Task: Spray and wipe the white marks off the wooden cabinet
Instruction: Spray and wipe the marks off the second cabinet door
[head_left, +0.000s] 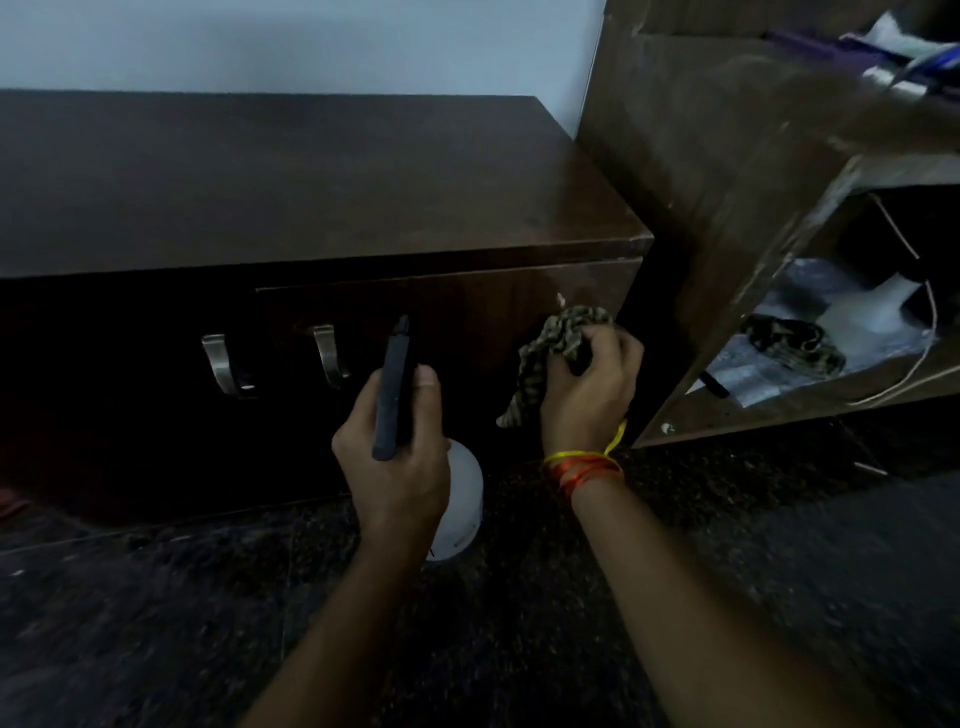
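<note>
The left hand gripped a spray bottle, its fingers curled round the black spray head, which pointed at the dark wooden cabinet. The bottle's white body hung below the hand, above the dark speckled floor. The right hand held a patterned cloth, the fingers bunched round it, and pressed it against the cabinet's front near the right edge. A small white mark sat on the wood just above the cloth. Yellow and orange threads circled the right wrist. Two curved metal handles stood on the cabinet front to the left of the bottle, well apart from the cloth. To the right stood an open wooden shelf unit, its side smeared with pale marks; on its shelf lay a second patterned cloth, papers and a thin white cable. A pale wall rose behind the cabinet.
</note>
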